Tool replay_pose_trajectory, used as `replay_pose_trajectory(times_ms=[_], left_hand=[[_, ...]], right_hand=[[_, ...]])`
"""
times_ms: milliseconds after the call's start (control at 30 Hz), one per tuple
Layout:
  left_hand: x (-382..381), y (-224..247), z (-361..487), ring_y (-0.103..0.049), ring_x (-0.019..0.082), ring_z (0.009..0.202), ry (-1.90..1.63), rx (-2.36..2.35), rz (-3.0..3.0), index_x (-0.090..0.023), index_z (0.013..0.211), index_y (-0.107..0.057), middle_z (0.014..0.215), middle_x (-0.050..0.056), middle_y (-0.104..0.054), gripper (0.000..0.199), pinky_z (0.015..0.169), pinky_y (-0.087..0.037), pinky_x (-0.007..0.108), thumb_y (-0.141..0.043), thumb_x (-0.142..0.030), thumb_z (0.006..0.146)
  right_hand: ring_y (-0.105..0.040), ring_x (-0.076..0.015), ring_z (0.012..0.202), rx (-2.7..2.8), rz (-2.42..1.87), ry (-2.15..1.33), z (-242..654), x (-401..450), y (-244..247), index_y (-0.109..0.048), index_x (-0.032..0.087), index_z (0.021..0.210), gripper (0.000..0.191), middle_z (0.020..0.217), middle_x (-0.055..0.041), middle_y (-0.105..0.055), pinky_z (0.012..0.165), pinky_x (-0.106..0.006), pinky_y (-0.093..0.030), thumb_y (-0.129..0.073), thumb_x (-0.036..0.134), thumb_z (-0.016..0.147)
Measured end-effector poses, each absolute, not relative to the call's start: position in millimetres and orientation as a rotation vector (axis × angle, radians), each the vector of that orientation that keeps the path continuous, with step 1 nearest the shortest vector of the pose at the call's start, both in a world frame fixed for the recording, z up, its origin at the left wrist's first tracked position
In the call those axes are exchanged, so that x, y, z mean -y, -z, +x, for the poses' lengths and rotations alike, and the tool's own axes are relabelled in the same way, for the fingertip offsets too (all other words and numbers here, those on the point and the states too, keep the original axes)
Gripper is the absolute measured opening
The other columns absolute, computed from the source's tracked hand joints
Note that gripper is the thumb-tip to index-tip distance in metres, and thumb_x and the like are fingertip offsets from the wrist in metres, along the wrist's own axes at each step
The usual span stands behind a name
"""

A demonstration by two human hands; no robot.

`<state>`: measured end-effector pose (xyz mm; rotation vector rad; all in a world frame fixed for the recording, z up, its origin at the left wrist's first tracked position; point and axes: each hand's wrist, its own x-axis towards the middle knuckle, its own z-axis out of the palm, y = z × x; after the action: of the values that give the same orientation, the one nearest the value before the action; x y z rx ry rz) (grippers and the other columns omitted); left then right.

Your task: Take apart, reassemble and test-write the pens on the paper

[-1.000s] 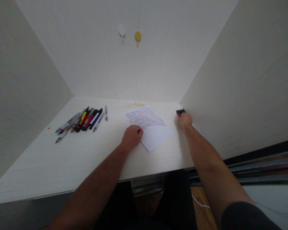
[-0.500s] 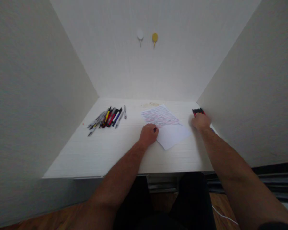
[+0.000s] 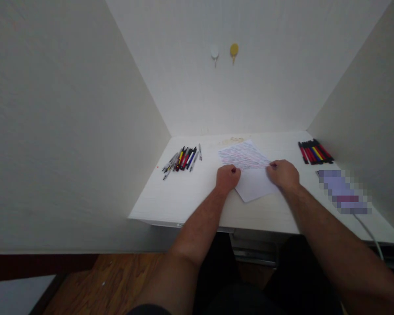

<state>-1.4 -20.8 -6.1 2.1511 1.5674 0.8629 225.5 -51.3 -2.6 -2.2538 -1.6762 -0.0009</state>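
Observation:
A paper sheet with dense reddish and bluish lines (image 3: 243,154) lies on the white table, its lower part plain white and apparently folded over. My left hand (image 3: 228,178) is closed at the paper's left corner. At the right corner my right hand (image 3: 283,174) is closed too, its fingertips on the paper's edge. Whether either hand pinches the sheet or something small is hidden by the fingers.
Several pens (image 3: 184,159) lie in a loose pile at the left. Several red, black, blue and yellow markers (image 3: 315,152) lie side by side at the right, behind a blurred-out device (image 3: 343,192) with a cable. Two hooks, white (image 3: 214,53) and yellow (image 3: 234,49), hang on the back wall.
My right hand has moved left from the markers to the paper's right corner. My left hand stays at the left corner. The view has shifted left.

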Motion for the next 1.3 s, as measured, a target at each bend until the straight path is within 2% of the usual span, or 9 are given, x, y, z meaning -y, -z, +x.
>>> replay_pose_trajectory(times_ms=[133, 267, 433, 500, 600, 700, 933, 1133, 1300], left_hand=[[23.0, 3.2, 0.2, -0.061, 0.018, 0.073, -0.881, -1.628, 2.040, -0.019, 0.065, -0.063, 0.074, 0.006, -0.070, 0.025, 0.075, -0.045, 0.031, -0.055, -0.030, 0.086], [24.0, 3.1, 1.2, -0.061, 0.017, 0.077, -0.976, -1.678, 1.932, -0.019, 0.067, -0.063, 0.077, 0.004, -0.071, 0.022, 0.079, -0.046, 0.029, -0.055, -0.027, 0.086], [9.9, -3.4, -33.1, -0.062, 0.015, 0.079, -1.149, -1.846, 1.815, -0.018, 0.081, -0.066, 0.081, 0.004, -0.070, 0.027, 0.076, -0.046, 0.026, -0.048, -0.035, 0.092], [0.8, -10.9, -61.6, -0.063, 0.017, 0.084, -1.178, -2.005, 1.776, -0.015, 0.088, -0.067, 0.088, 0.007, -0.071, 0.025, 0.078, -0.045, 0.028, -0.047, -0.030, 0.093], [-7.5, -22.4, -106.9, -0.063, 0.022, 0.088, -0.996, -2.260, 1.816, -0.011, 0.095, -0.067, 0.095, 0.013, -0.072, 0.025, 0.081, -0.044, 0.033, -0.046, -0.023, 0.091], [-6.6, -28.0, -138.9, -0.063, 0.025, 0.090, -0.902, -2.323, 1.845, -0.006, 0.092, -0.067, 0.096, 0.019, -0.070, 0.022, 0.082, -0.044, 0.038, -0.050, -0.019, 0.088], [-4.2, -27.5, -152.8, -0.064, 0.031, 0.097, -0.667, -2.375, 1.946, 0.002, 0.097, -0.066, 0.099, 0.026, -0.069, 0.024, 0.084, -0.046, 0.042, -0.051, -0.014, 0.087], [-11.5, -33.9, -149.3, -0.067, 0.039, 0.101, -0.438, -2.452, 1.880, -0.008, 0.104, -0.071, 0.104, 0.026, -0.070, 0.028, 0.087, -0.051, 0.047, -0.063, -0.019, 0.079], [-8.2, -35.2, -148.7, -0.066, 0.038, 0.102, -0.438, -2.412, 1.917, -0.005, 0.103, -0.069, 0.105, 0.028, -0.069, 0.025, 0.087, -0.048, 0.046, -0.061, -0.016, 0.081]], right_hand=[[-0.062, -0.0272, 0.099, 1.696, -2.187, 0.107, 223.7, 56.0, 14.5, -0.075, 0.013, 0.107, 0.039, 0.107, -0.0148, -0.070, 0.086, -0.036, -0.045, -0.048, 0.035, 0.087], [-0.060, -0.0275, 0.098, 1.726, -2.162, 0.121, 225.5, 55.3, 17.6, -0.074, 0.012, 0.107, 0.040, 0.107, -0.0159, -0.069, 0.086, -0.036, -0.044, -0.047, 0.033, 0.088], [-0.059, -0.0268, 0.098, 1.729, -2.135, 0.120, 225.4, 56.5, 14.6, -0.073, 0.011, 0.107, 0.038, 0.108, -0.0169, -0.068, 0.086, -0.036, -0.043, -0.046, 0.029, 0.089], [-0.059, -0.0270, 0.098, 1.743, -2.133, 0.111, 224.9, 57.2, 13.2, -0.073, 0.010, 0.106, 0.037, 0.107, -0.0167, -0.068, 0.086, -0.035, -0.044, -0.046, 0.029, 0.089], [-0.060, -0.0274, 0.098, 1.738, -2.145, 0.113, 224.4, 57.3, 12.2, -0.073, 0.010, 0.106, 0.037, 0.106, -0.0165, -0.068, 0.085, -0.036, -0.044, -0.046, 0.030, 0.090], [-0.060, -0.0272, 0.098, 1.739, -2.148, 0.126, 224.6, 56.6, 13.2, -0.073, 0.010, 0.105, 0.037, 0.105, -0.0168, -0.068, 0.085, -0.035, -0.044, -0.045, 0.029, 0.090], [-0.060, -0.0268, 0.096, 1.742, -2.154, 0.136, 226.4, 55.3, 15.8, -0.073, 0.011, 0.103, 0.037, 0.103, -0.0158, -0.068, 0.083, -0.035, -0.044, -0.045, 0.030, 0.089], [-0.060, -0.0267, 0.095, 1.730, -2.146, 0.144, 225.8, 55.1, 14.3, -0.073, 0.010, 0.104, 0.038, 0.104, -0.0164, -0.069, 0.082, -0.036, -0.044, -0.045, 0.031, 0.088], [-0.060, -0.0261, 0.094, 1.733, -2.147, 0.139, 225.9, 55.6, 13.9, -0.074, 0.010, 0.103, 0.037, 0.103, -0.0163, -0.069, 0.082, -0.035, -0.044, -0.046, 0.030, 0.088]])
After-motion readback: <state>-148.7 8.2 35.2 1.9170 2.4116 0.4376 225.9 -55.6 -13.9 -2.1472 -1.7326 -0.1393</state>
